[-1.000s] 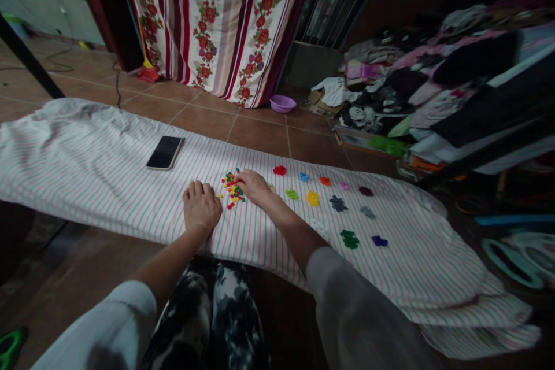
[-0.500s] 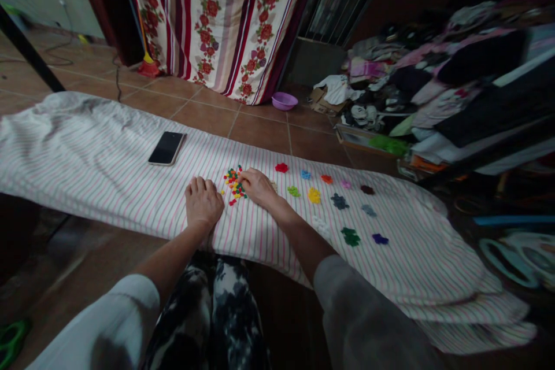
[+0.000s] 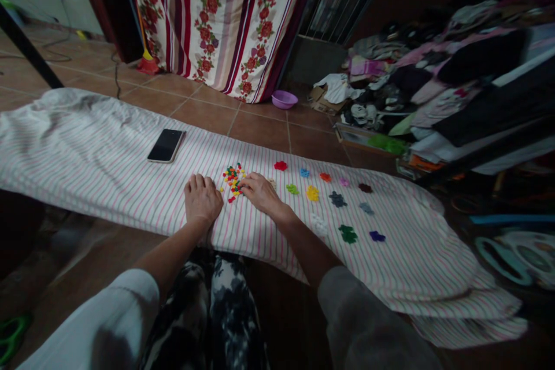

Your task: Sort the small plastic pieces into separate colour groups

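My left hand [image 3: 202, 200] lies palm down on the striped cloth, its fingers resting on the fabric just left of a mixed pile of small coloured pieces [image 3: 233, 179]. The pile holds red, yellow, green and orange bits. My right hand [image 3: 261, 193] is at the pile's right side with fingertips pinched together among the pieces. What they hold, if anything, is too small to make out. Right of this hand lie sorted little heaps, among them red [image 3: 281, 166], lime green [image 3: 292, 189], yellow [image 3: 312, 193], dark grey [image 3: 337, 199], dark green [image 3: 348, 234] and purple [image 3: 377, 236]. A beige heap is partly hidden behind my right hand.
A phone [image 3: 166, 145] lies on the striped cloth [image 3: 108, 167] to the left. Beyond the cloth's far edge, a purple basin [image 3: 284, 99] stands on the tiled floor near a floral curtain [image 3: 217, 23]. Clothes [image 3: 416, 81] are piled at the right.
My right hand has shifted slightly right and down, uncovering a bit more of the mixed pile. My left hand stays in place. The whole view has moved a little.
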Demonstrator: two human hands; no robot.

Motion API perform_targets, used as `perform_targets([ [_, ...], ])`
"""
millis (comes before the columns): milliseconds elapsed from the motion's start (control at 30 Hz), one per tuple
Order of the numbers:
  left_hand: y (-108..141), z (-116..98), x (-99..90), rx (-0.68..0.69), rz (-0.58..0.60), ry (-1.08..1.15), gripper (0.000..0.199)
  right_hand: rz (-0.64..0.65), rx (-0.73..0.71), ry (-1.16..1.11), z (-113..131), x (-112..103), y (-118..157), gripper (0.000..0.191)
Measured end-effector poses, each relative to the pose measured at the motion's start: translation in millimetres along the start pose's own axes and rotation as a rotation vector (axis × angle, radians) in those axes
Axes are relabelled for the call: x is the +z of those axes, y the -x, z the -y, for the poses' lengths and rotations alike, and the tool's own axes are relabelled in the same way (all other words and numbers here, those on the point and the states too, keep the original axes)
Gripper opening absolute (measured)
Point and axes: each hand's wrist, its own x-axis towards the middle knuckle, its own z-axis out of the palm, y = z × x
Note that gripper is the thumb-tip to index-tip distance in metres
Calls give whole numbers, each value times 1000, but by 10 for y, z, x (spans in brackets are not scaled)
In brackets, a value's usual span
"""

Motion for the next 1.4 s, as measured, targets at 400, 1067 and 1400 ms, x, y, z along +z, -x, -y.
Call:
perform_targets([
  [400,0,1,-2,-6,7,40,28,102,44,97,105,-88,-120,15],
  [1067,2,2,-16,5,6,12,27,-246,185,-188,-324,-171,-160,13],
  [1400,1,-8,-27,13,15,-9,26,-456,576,-206,-1222,-386,-180,22],
])
